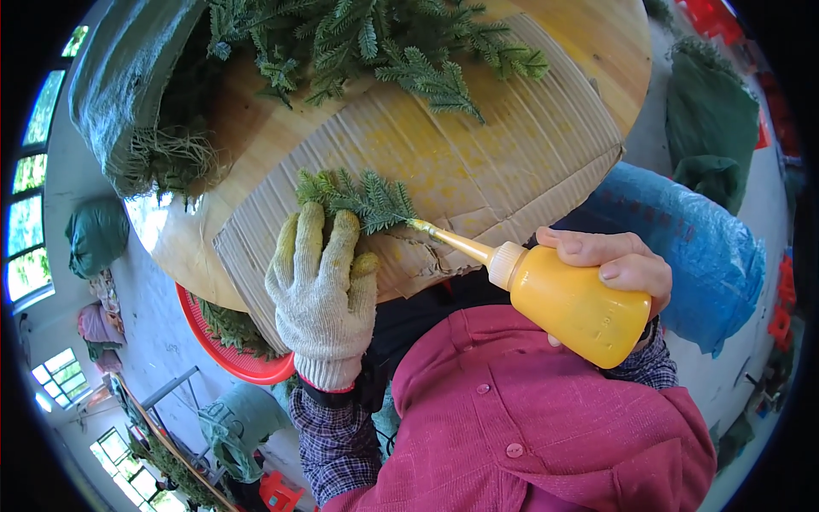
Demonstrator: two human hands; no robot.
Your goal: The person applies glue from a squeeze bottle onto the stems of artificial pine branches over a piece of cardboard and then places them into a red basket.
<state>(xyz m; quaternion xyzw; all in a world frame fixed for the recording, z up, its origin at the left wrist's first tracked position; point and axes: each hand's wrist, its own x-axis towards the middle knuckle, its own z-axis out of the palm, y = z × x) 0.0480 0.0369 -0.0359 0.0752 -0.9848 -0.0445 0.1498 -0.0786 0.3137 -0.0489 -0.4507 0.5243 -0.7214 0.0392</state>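
1. Left hand (320,286): gloved grip spread, fingertips against the conifer sprig (375,203) by the cardboard (554,154)'s near edge, likely steadying it.
2. Right hand (614,258): grip wrapped around the squeeze bottle (576,303), tilted so its nozzle (459,243) meets the sprig.
3. Cardboard (yellow-speckled) probably shields the table (627,51).
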